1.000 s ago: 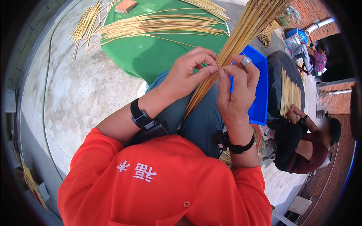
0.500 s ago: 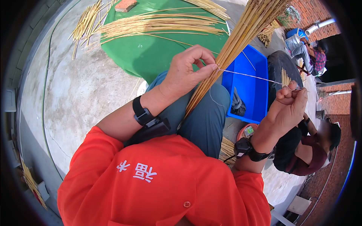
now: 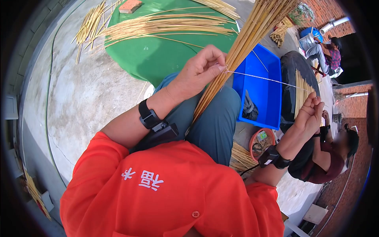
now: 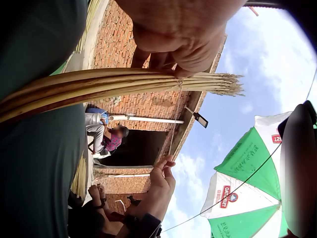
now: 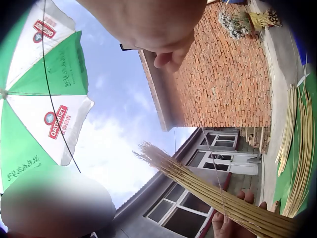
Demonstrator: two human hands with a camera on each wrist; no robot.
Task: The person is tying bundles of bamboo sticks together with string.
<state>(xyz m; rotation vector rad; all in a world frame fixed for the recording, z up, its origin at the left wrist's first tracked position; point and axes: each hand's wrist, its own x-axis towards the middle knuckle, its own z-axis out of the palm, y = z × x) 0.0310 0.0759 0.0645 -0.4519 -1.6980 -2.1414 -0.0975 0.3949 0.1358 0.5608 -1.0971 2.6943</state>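
Note:
A bundle of dry, straw-like stalks (image 3: 246,37) stands slanted between the person's knees, its bushy tops upward. Thread (image 3: 268,79) is wound around it partway up. Thumb and forefinger of the left hand (image 3: 199,73) pinch the thread where it meets the bundle's near side. Out to the right, the right hand (image 3: 307,116) holds the thread's far part between curled fingers, and the line between both hands is taut. In the left wrist view the thread wrap (image 4: 180,85) sits just below the left fingertips. The right wrist view shows left fingers (image 5: 223,225) against the stalks.
Loose stalks (image 3: 169,27) and a brick (image 3: 130,6) lie on a green cloth (image 3: 136,59). A blue tub (image 3: 272,100) and a reddish bucket (image 3: 252,144) stand right of the knees. Another person (image 3: 325,158) sits close by the right arm; one more (image 3: 329,59) sits farther back.
Both hands were together at the bundle; the right hand has since drawn away to the right, pulling the thread straight, then lowered slightly. A hanging thread loop is gone. The left hand stays at the bundle.

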